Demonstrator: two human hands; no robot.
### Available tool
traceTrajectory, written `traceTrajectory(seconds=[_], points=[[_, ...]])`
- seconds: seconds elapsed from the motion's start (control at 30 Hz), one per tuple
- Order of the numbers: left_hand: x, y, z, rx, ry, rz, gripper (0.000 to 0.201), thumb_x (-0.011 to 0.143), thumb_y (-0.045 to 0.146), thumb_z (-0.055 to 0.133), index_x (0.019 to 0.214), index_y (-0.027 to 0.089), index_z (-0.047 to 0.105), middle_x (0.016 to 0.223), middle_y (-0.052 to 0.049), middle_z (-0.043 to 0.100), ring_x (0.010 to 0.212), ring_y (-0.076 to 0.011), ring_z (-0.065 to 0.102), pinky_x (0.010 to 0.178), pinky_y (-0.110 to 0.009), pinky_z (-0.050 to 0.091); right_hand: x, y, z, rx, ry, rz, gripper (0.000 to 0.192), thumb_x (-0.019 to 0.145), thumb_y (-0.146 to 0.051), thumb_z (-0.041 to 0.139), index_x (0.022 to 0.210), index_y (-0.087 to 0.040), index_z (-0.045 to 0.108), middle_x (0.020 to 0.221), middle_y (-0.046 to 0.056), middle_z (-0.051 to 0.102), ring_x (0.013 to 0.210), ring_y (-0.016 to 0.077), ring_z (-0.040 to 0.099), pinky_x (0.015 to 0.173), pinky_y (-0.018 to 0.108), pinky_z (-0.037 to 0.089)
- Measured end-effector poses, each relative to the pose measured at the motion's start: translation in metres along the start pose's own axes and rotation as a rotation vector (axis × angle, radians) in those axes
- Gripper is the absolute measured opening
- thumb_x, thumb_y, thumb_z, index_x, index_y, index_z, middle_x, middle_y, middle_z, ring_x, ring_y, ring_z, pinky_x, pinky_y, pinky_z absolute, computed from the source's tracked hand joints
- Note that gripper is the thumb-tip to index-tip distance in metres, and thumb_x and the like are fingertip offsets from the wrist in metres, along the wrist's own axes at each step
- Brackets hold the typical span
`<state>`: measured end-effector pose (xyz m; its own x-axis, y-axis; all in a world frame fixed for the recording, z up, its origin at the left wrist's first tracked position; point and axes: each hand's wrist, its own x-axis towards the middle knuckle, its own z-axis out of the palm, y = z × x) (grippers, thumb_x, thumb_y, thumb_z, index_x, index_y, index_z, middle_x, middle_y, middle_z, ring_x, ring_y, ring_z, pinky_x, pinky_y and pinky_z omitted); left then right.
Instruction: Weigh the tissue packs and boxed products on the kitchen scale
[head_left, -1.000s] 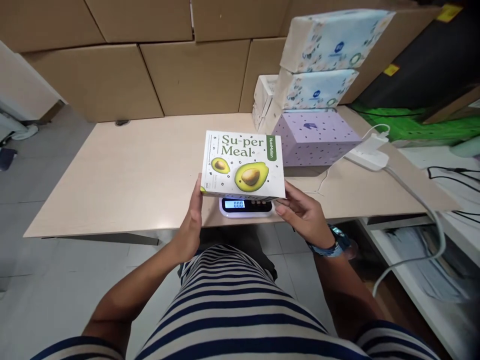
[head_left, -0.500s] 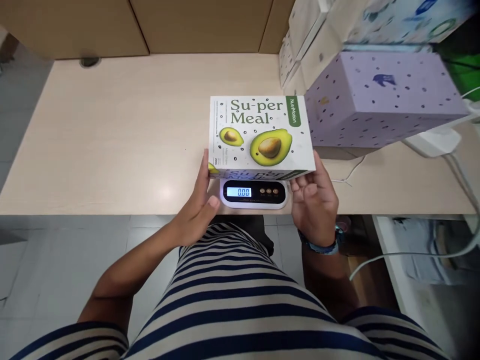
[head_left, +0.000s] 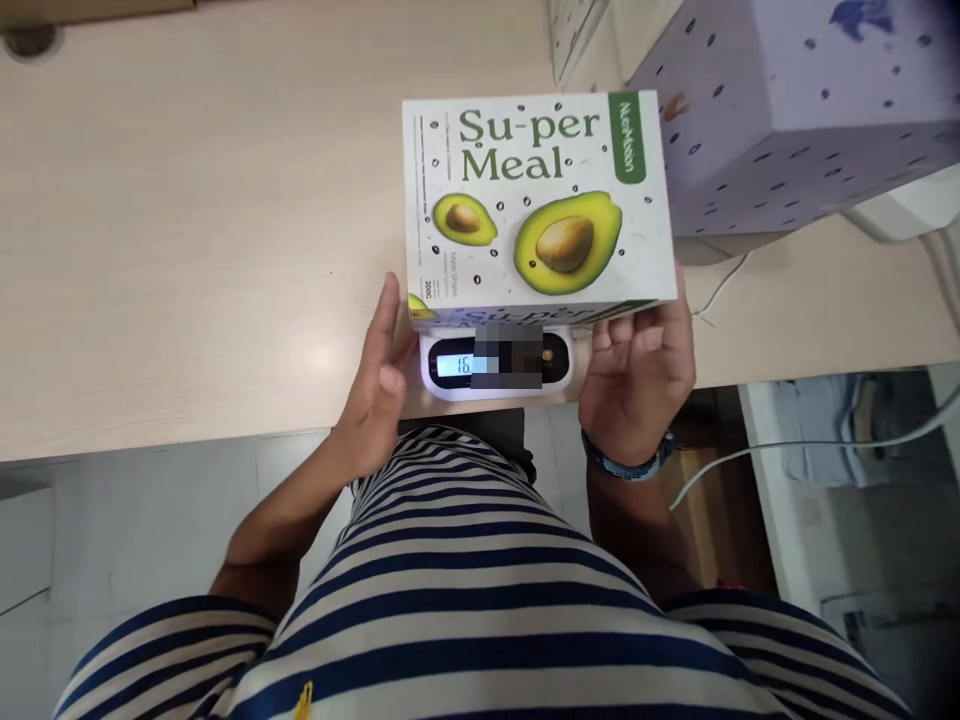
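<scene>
Striped shirt (head_left: 480, 600) up close, and the left hand (head_left: 375, 390) is spread just beside the avocado box (head_left: 534, 200)! The right hand (head_left: 637, 375) curls at its near right corner, grip impossible to tell. The box sits atop the lit scale (head_left: 495, 362) on the counter (head_left: 225, 230), purple box (head_left: 780, 130) beyond.

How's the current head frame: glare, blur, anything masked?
Head view: soft glare on the tabletop, left of the Su-per Meal box; also head view: a pixelated block masks part of the scale's display; same view: the box's large lettering is clear, its smallest print unreadable, and the area under the tabletop at right is dim.
</scene>
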<state>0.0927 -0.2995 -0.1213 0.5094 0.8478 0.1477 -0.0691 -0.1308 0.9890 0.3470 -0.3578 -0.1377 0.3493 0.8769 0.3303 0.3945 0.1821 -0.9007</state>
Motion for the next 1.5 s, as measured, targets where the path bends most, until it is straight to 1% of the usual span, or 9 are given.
traceTrajectory(seconds=[0.23,0.4,0.57,0.7,0.83,1.07,1.23,1.33,1.5], points=[[0.0,-0.005,0.008,0.06,0.031,-0.014,0.079,0.105,0.088,0.023,0.177,0.054,0.021,0.191,0.008,0.019,0.181,-0.0363,0.007,0.142,-0.064,0.031,-0.003,-0.001,-0.006,0.11,0.13,0.109,0.079,0.11,-0.066,0.04,0.181,-0.035,0.027,0.186,0.007,0.032,0.176,0.0469,0.022,0.139,0.078,0.022],[-0.001,-0.013,0.005,0.177,0.13,-0.038,0.08,0.1,0.095,0.016,0.174,0.064,0.012,0.19,0.021,-0.013,0.179,-0.0358,-0.017,0.14,-0.068,0.032,-0.005,0.012,-0.007,-0.065,0.069,0.086,0.092,0.107,-0.078,0.037,0.183,-0.042,-0.002,0.19,0.005,0.019,0.176,0.0496,0.015,0.135,0.082,0.025],[-0.001,-0.008,0.008,0.033,0.192,-0.047,0.077,0.104,0.091,0.016,0.173,0.06,0.024,0.191,0.024,-0.009,0.18,-0.027,-0.016,0.147,-0.054,0.019,-0.015,0.019,-0.01,-0.246,0.015,0.019,0.099,0.104,-0.082,0.046,0.181,-0.047,-0.006,0.193,-0.004,0.002,0.176,0.0514,0.015,0.132,0.08,0.034],[-0.002,-0.002,0.011,-0.075,0.203,-0.017,0.074,0.108,0.085,0.026,0.174,0.052,0.033,0.193,0.016,-0.001,0.181,-0.0261,-0.016,0.148,-0.05,0.017,-0.014,0.026,-0.012,-0.034,-0.024,0.026,0.089,0.107,-0.074,0.048,0.182,-0.046,0.009,0.192,-0.004,0.008,0.177,0.0503,0.014,0.134,0.08,0.031],[-0.004,-0.012,0.004,-0.03,0.161,-0.001,0.072,0.107,0.087,0.027,0.173,0.059,0.026,0.191,0.023,-0.002,0.18,-0.025,-0.019,0.148,-0.053,0.019,-0.007,0.034,-0.003,0.1,0.147,-0.055,0.072,0.111,-0.072,0.033,0.179,-0.056,0.017,0.186,-0.009,0.028,0.175,0.0403,0.029,0.136,0.072,0.036],[-0.002,-0.024,-0.002,0.028,0.11,0.013,0.082,0.099,0.096,0.023,0.174,0.063,0.015,0.19,0.025,-0.001,0.18,-0.0292,-0.016,0.147,-0.057,0.023,-0.009,0.034,0.01,-0.004,0.26,-0.017,0.07,0.108,-0.075,0.03,0.174,-0.067,0.009,0.183,-0.016,0.033,0.172,0.0354,0.038,0.129,0.062,0.054],[-0.003,-0.02,0.0,0.081,0.127,0.004,0.083,0.099,0.096,0.016,0.175,0.062,0.012,0.191,0.022,-0.002,0.18,-0.0348,-0.015,0.144,-0.064,0.025,-0.012,0.011,0.026,-0.249,0.356,0.002,0.08,0.104,-0.082,0.029,0.178,-0.06,0.006,0.183,-0.015,0.035,0.169,0.037,0.042,0.117,0.051,0.067],[-0.004,-0.02,-0.001,0.109,0.113,0.014,0.082,0.101,0.094,0.011,0.176,0.061,0.01,0.191,0.022,-0.004,0.18,-0.0387,-0.013,0.143,-0.067,0.026,-0.014,0.0,0.032,-0.324,0.449,0.02,0.08,0.105,-0.08,0.021,0.178,-0.058,-0.003,0.184,-0.016,0.034,0.171,0.0363,0.038,0.12,0.052,0.065],[-0.001,-0.016,0.001,0.134,0.07,0.02,0.08,0.102,0.093,0.016,0.176,0.061,0.01,0.191,0.02,-0.001,0.18,-0.0411,-0.007,0.143,-0.068,0.026,-0.019,0.001,0.018,-0.36,0.279,0.012,0.085,0.104,-0.078,0.024,0.178,-0.055,-0.011,0.188,-0.018,0.023,0.174,0.0373,0.03,0.127,0.059,0.058]])
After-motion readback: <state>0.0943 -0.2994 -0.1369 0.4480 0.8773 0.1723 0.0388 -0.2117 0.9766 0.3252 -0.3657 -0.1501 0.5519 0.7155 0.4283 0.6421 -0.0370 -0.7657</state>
